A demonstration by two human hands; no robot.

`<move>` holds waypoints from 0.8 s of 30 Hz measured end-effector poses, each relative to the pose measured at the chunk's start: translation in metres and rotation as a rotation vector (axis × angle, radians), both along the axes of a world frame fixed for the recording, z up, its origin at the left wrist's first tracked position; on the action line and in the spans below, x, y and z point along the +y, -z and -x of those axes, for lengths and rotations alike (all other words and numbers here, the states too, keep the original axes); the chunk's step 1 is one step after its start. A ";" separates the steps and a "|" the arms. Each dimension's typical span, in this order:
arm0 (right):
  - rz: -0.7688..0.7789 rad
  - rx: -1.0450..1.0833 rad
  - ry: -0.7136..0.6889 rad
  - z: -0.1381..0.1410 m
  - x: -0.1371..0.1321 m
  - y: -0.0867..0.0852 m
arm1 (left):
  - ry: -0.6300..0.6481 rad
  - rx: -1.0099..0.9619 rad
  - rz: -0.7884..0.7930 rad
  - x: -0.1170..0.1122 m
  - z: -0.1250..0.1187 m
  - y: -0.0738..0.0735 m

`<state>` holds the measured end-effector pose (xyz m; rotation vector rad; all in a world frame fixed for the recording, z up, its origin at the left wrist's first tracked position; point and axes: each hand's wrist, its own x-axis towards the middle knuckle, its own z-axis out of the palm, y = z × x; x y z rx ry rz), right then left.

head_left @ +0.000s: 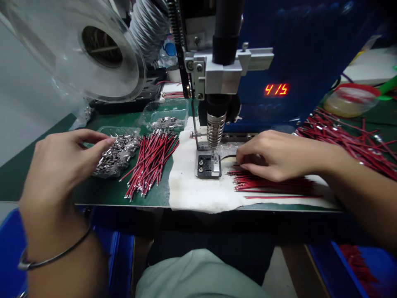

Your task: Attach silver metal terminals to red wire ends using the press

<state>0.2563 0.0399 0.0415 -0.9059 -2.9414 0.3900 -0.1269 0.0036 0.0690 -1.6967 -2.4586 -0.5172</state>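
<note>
My left hand (62,161) hovers at the near side of a clear plastic tray holding small metal connectors (119,151). Its thumb and index fingertip come together; anything between them is too small to make out. My right hand (276,155) is curled over a bundle of red wires (273,185), right of the soldering machine's tip (214,151). Thumb and fingers are pinched, and what they hold is hidden. Below the tip, a small metal connector sits on a black fixture (204,166). One separate red wire (282,197) lies along the front of the white paper.
A pile of red wires with metal ends (151,161) lies left of the white paper (186,186). Behind it stands another clear tray (164,118) of connectors. More wires (347,136) lie at right. The blue machine's display (277,90) glows red. Blue bins (350,265) are below the table.
</note>
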 end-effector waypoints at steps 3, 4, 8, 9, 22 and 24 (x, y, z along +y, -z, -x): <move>0.016 0.025 -0.006 0.000 0.001 0.000 | 0.092 -0.187 -0.152 -0.012 -0.028 0.000; 0.023 0.038 -0.011 0.000 0.002 0.000 | 0.145 -0.229 -0.178 -0.016 -0.038 0.002; 0.034 0.120 -0.016 -0.001 0.004 0.000 | 0.412 -0.378 -0.157 -0.023 -0.072 0.019; 0.028 0.152 -0.013 0.000 0.004 0.001 | 0.463 -0.406 -0.151 -0.024 -0.078 0.023; -0.143 0.548 -0.033 0.021 -0.003 0.017 | 0.692 -0.380 -0.086 -0.018 -0.110 0.048; -0.176 0.566 -0.030 0.022 -0.004 0.018 | 0.677 -0.406 -0.069 -0.018 -0.109 0.050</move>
